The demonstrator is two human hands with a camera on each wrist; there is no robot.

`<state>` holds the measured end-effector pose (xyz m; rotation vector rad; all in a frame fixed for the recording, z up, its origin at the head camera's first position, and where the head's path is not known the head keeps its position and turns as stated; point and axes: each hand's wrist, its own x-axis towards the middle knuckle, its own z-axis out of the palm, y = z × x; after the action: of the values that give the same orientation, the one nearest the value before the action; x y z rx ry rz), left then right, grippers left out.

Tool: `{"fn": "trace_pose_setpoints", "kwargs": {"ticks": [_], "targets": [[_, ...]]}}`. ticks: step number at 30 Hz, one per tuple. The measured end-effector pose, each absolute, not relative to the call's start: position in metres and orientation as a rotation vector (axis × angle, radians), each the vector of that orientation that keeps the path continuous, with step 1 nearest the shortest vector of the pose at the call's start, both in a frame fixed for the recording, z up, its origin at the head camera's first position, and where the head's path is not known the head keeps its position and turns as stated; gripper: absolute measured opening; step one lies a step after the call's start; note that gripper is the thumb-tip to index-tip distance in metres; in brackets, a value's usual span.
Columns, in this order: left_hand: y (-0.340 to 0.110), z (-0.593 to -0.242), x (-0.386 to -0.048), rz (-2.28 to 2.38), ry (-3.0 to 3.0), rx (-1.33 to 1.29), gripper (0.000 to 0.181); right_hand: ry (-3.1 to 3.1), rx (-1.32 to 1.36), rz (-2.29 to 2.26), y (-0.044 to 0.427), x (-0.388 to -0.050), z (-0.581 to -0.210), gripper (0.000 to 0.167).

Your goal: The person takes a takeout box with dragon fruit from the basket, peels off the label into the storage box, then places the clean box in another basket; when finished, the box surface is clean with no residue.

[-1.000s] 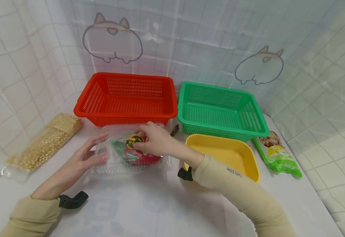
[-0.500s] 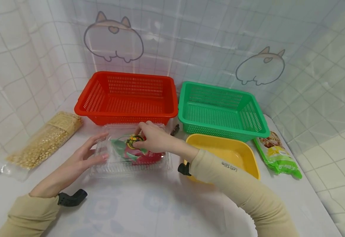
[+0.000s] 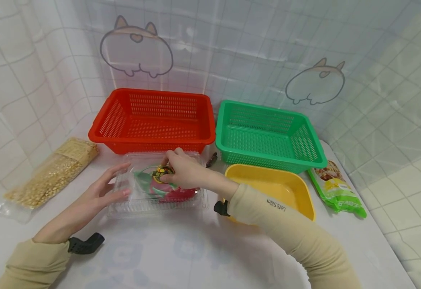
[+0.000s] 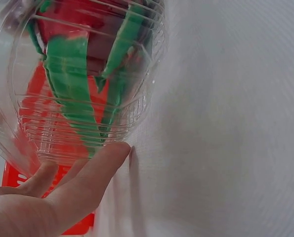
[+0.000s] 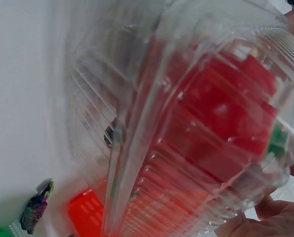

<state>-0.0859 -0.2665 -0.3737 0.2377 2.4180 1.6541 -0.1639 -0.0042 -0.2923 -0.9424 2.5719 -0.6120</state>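
Observation:
A clear plastic clamshell box (image 3: 131,200) lies lid down in front of the red basket. Inside is a red fruit with green scales, seemingly a dragon fruit (image 5: 226,108). My left hand (image 3: 92,200) has its fingers and thumb spread and straight against the left end of the box, touching it. My right hand (image 3: 186,172) reaches over the lid with curled fingers, and pinches the edge of a round black-and-yellow sticker (image 3: 159,174) between thumb and index finger. The index fingertip is partly hidden.
Behind the box stands a red basket (image 3: 98,138), with a green basket (image 3: 271,160) to its right. A yellow tub (image 3: 304,188) sits under the right forearm. A bag of grains (image 3: 56,172) lies left, a green packet (image 3: 336,190) right, a small dark object (image 3: 212,159) between baskets.
My right hand has shifted slightly left over the sticker. The left hand stays at the box's left end, and the box has not visibly moved.

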Motion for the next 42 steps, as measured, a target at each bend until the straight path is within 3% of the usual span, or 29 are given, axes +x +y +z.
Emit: {"fn": "trace_pose_setpoints", "kwargs": {"ticks": [18, 26, 34, 42], "targets": [[-0.269, -0.374, -0.086, 1.666, 2.421, 0.261, 0.072, 2.598, -1.0, -0.64, -0.004, -0.162, -0.294, 0.03], [-0.269, -0.376, -0.086, 1.658, 2.419, 0.248, 0.072, 2.559, -1.001, -0.68, -0.002, -0.169, -0.298, 0.037], [-0.269, -0.376, -0.085, 1.631, 2.414, 0.209, 0.073, 2.55, -0.989, -0.678, -0.004, -0.173, -0.3, 0.019], [-0.268, -0.377, -0.085, 1.635, 2.413, 0.212, 0.073, 2.603, -0.966, -0.606, -0.007, -0.173, -0.3, 0.012]]}}
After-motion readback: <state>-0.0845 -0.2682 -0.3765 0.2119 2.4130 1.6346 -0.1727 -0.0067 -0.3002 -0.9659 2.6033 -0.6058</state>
